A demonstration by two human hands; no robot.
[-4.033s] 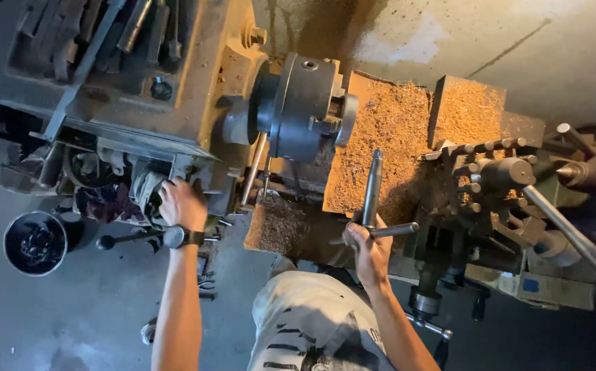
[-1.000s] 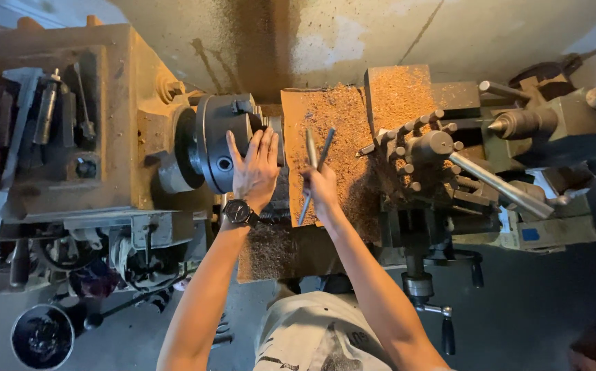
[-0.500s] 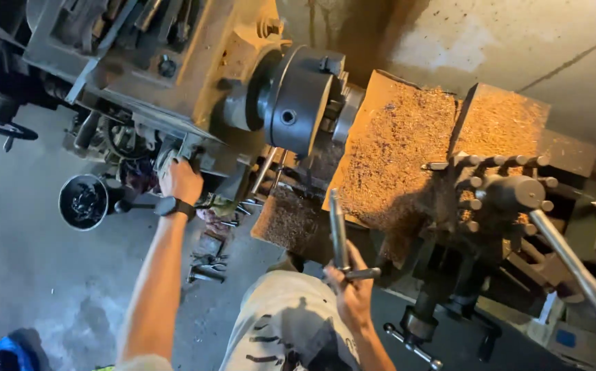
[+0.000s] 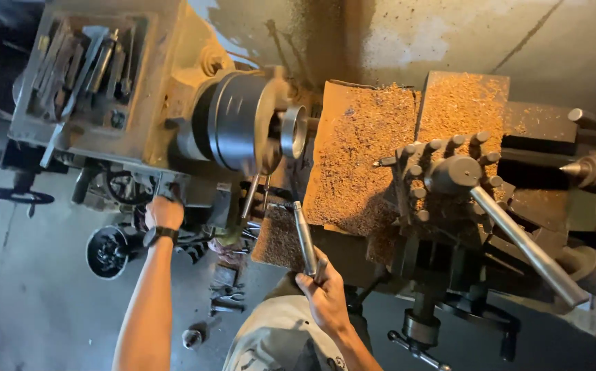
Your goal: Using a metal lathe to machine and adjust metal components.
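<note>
The left arm stretches far forward, nearly straight, a dark band on its wrist; the left hand [image 4: 165, 211] is curled closed, knuckles up. The right arm is bent close to the body, the right hand [image 4: 325, 295] fisted, thumb uppermost, its grip closed.

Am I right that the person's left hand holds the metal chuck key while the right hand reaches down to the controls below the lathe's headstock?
Not quite: the hands are swapped. In the head view, the right hand holds the metal chuck key, while the left hand reaches to the controls below the headstock.
</note>
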